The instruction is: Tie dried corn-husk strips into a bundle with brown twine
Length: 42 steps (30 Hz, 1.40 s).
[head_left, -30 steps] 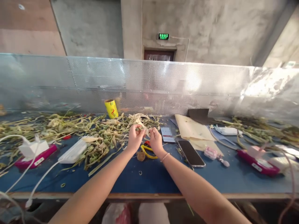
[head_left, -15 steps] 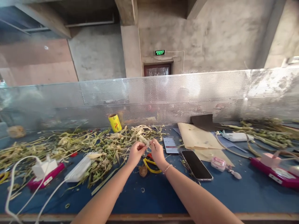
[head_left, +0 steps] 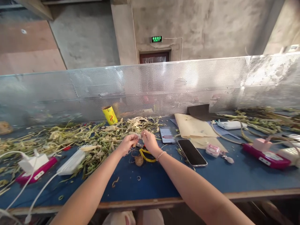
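Note:
My left hand (head_left: 127, 143) and my right hand (head_left: 149, 141) meet just above the blue table (head_left: 164, 178), fingertips pinched together on a small pale strip of plant husk (head_left: 138, 136) held between them. A beaded bracelet circles my right wrist. Right under the hands lie yellow-handled scissors (head_left: 145, 154) and a small brown bulb-like piece (head_left: 139, 160). Behind the hands spreads a heap of dried green-yellow stalks and husks (head_left: 93, 136).
A perforated metal screen (head_left: 150, 87) walls the table's far side. A yellow roll (head_left: 109, 115) stands by it. Two phones (head_left: 191, 152), tan paper (head_left: 192, 126), a pink case (head_left: 212, 150), white chargers with cables (head_left: 70, 157) and pink devices (head_left: 266, 156) lie around. More stalks sit at far right.
The camera view dipped and shifted, so the hands now sit slightly left and lower. Both hands stay pinched on the husk strip. A curled scrap now lies on the table in front.

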Tool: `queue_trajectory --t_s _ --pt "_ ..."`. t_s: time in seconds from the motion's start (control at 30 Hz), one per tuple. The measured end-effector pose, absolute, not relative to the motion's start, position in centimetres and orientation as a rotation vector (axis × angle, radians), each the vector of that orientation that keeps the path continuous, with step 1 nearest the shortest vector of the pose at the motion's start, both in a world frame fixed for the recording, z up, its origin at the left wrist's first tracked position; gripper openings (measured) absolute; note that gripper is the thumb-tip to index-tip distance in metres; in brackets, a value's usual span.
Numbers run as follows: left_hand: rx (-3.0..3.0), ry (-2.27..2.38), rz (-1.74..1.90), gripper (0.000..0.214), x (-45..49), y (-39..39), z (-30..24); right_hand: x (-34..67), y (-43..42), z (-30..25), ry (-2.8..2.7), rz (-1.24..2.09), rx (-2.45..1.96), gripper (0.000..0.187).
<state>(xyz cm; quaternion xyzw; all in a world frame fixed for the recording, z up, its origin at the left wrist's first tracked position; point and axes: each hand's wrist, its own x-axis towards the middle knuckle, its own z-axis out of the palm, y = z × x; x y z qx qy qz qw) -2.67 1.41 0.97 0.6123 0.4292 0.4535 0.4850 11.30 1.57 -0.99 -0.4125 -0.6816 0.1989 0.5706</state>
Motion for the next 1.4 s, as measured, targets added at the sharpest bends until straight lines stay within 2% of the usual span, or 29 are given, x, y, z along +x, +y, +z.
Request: queue_trajectory --t_s 0.4,0.67,1.07,1.4 --pt "1.408 1.026 1.118 0.018 -2.0 1.5 1.8 11.2 2.5 -0.8 -1.441 0.599 -0.921 0.029" --pt "1.577 0.95 1.091 0.012 -1.5 2.1 1.5 11.6 2.7 -1.3 -1.364 0.646 -0.933 0.03" --pt "1.77 0.946 1.123 0.026 -0.6 1.5 0.5 12.2 2.3 -1.4 -1.355 0.772 -0.849 0.032" --pt "1.864 0.976 1.004 0.011 -1.1 1.7 1.7 12.1 2.1 -1.4 -1.238 0.946 -0.804 0.036"
